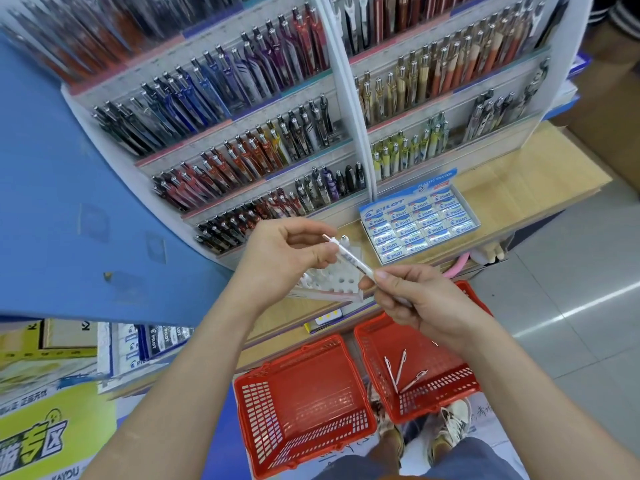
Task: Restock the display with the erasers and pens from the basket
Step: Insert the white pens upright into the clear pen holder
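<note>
Pinching a white pen point(349, 257) between both hands, left hand point(294, 251) at its tip, right hand point(415, 299) closed on its tail, above the white holder point(332, 282). Missing a hole could tip it; three pens point(401, 372) wait in the right basket point(374, 344).

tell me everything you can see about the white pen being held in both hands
The slim white pen looks like plastic, with small dark markings along its barrel and a copper-coloured end pointing up and left. It lies tilted, running from upper left down to lower right. The left hand pinches it near the upper end and the right hand grips the lower end, hiding that tip. It hangs in the air above a white holder with round holes on the wooden counter, touching nothing but the fingers.
</note>
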A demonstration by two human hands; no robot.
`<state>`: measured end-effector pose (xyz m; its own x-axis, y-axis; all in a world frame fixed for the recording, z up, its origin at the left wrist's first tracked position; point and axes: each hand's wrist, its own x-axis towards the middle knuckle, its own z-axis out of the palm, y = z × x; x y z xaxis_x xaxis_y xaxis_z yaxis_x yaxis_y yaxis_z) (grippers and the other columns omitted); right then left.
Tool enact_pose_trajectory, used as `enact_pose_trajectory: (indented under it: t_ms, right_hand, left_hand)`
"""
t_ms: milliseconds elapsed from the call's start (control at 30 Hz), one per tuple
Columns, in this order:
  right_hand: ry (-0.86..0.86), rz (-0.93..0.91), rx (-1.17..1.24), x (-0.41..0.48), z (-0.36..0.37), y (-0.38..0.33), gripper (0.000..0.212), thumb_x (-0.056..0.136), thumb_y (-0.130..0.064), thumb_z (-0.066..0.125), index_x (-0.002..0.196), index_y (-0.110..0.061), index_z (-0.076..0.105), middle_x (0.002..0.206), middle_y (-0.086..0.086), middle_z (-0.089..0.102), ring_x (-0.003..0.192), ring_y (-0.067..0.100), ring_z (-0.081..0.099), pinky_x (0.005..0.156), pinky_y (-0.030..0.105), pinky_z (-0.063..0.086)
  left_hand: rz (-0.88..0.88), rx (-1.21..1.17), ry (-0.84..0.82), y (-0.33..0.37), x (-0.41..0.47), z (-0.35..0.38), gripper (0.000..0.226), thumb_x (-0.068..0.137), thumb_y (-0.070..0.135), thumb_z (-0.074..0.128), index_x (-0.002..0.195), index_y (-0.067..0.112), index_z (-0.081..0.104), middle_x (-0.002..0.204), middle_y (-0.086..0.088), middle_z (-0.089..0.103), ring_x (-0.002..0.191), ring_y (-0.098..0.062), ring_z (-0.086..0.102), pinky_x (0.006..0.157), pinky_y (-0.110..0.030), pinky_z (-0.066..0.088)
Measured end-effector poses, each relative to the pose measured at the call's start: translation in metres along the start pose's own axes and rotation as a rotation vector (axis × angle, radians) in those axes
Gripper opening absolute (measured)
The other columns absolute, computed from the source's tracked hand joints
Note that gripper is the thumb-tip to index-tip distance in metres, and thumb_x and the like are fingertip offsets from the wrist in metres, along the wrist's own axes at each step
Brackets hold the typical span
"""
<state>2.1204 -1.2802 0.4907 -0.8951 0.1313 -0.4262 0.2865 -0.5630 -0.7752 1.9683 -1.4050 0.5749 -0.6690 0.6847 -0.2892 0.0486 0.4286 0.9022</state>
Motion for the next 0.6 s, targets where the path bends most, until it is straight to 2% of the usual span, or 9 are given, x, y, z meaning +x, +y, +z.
enact_pose_trajectory:
  t_ms: [167,267,333,400,467,533,600]
  right_hand:
    - [0.116,-0.037,0.027,0.008,0.004,0.0,0.032,0.078,-0.032,0.063,0.089,-0.002,0.069,0.059,0.004,0.056,0.046,0.011,0.038,0.046,0.02,0.024]
    - [0.228,-0.053,-0.012,0.012,0.004,0.004,0.019,0.083,-0.027,0.065,0.084,-0.009,0.07,0.062,0.005,0.06,0.044,0.011,0.042,0.044,0.019,0.029]
    - [0.357,-0.076,-0.154,0.015,0.002,0.009,0.011,0.089,-0.017,0.063,0.079,-0.012,0.067,0.061,0.005,0.061,0.044,0.011,0.045,0.043,0.02,0.035]
    - [0.453,-0.097,-0.315,0.018,0.001,0.016,0.013,0.089,-0.014,0.063,0.076,-0.015,0.066,0.058,0.001,0.063,0.047,0.013,0.051,0.049,0.026,0.043]
    - [0.49,-0.096,-0.414,0.022,-0.002,0.024,0.014,0.087,-0.016,0.066,0.073,-0.019,0.066,0.059,0.0,0.065,0.053,0.014,0.058,0.06,0.037,0.049]
    - [0.487,-0.086,-0.478,0.028,-0.004,0.033,0.014,0.085,-0.019,0.068,0.071,-0.022,0.066,0.059,-0.001,0.065,0.056,0.013,0.059,0.068,0.042,0.052]
    - [0.476,-0.059,-0.515,0.034,-0.004,0.04,0.009,0.08,-0.03,0.069,0.077,-0.022,0.069,0.062,0.0,0.067,0.06,0.014,0.06,0.073,0.045,0.053]
  left_hand:
    - [0.029,-0.005,0.18,-0.001,-0.004,-0.009,0.01,0.077,0.001,0.073,0.079,0.01,0.072,0.066,-0.011,0.07,0.058,-0.019,0.069,0.058,-0.028,0.057]
    - [0.07,0.046,0.281,-0.002,-0.007,-0.017,0.013,0.077,0.002,0.074,0.076,0.015,0.072,0.063,-0.009,0.069,0.056,-0.02,0.068,0.056,-0.029,0.056]
    - [0.136,0.124,0.364,-0.004,-0.008,-0.023,0.017,0.076,0.003,0.075,0.073,0.019,0.072,0.059,-0.002,0.068,0.054,-0.02,0.066,0.055,-0.032,0.056]
    - [0.206,0.224,0.394,-0.007,-0.008,-0.027,0.019,0.075,0.007,0.076,0.071,0.025,0.071,0.059,0.004,0.067,0.056,-0.02,0.066,0.058,-0.032,0.057]
    - [0.252,0.332,0.383,-0.011,-0.008,-0.025,0.022,0.075,0.009,0.076,0.069,0.03,0.07,0.059,0.008,0.066,0.055,-0.012,0.062,0.058,-0.025,0.054]
    - [0.288,0.44,0.353,-0.017,-0.008,-0.017,0.017,0.075,0.011,0.076,0.068,0.026,0.071,0.057,0.01,0.064,0.052,-0.004,0.056,0.055,-0.02,0.05]
    - [0.344,0.556,0.322,-0.023,-0.006,-0.011,0.007,0.076,0.016,0.073,0.07,0.019,0.072,0.059,0.008,0.064,0.054,-0.007,0.056,0.055,-0.024,0.05]
